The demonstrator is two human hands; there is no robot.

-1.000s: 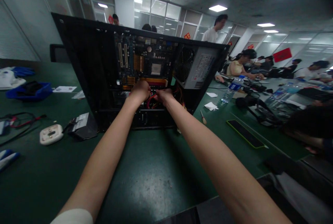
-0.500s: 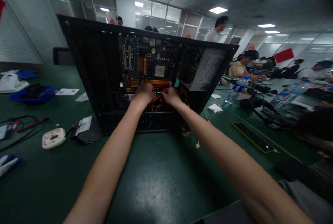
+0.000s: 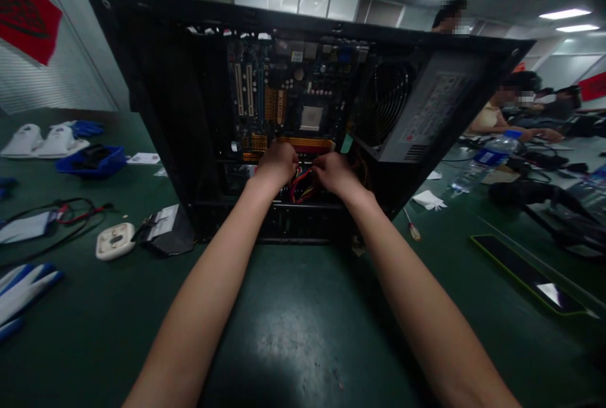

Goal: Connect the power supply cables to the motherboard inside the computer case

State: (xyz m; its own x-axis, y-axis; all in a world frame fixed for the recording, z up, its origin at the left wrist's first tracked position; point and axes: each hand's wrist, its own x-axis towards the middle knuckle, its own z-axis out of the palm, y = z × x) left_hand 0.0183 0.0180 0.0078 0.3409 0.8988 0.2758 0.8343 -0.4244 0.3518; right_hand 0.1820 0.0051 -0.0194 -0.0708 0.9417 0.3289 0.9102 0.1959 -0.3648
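Observation:
A black computer case (image 3: pixel 156 117) stands on the green table with its open side facing me. Inside it are a motherboard (image 3: pixel 293 89) and, at upper right, a power supply (image 3: pixel 433 108) with a round fan grille. Both my hands reach in below the memory slots. My right hand (image 3: pixel 337 174) pinches the bundle of red, yellow and black power cables (image 3: pixel 303 191) from the right. My left hand (image 3: pixel 278 165) is closed at the left end of the same cables; its fingertips are partly hidden, and the cable end does not show.
Left of the case lie a dark box-shaped part (image 3: pixel 168 231), a white square device (image 3: pixel 115 240), a blue tray (image 3: pixel 92 160) and gloves (image 3: pixel 28 294). To the right are a screwdriver (image 3: pixel 413 228), a water bottle (image 3: pixel 490 158) and a dark green-edged panel (image 3: pixel 525 272). People sit behind.
The case looks larger and closer, and the view has turned a little left. My hands stay at the cables, with the right hand's fingers slightly shifted.

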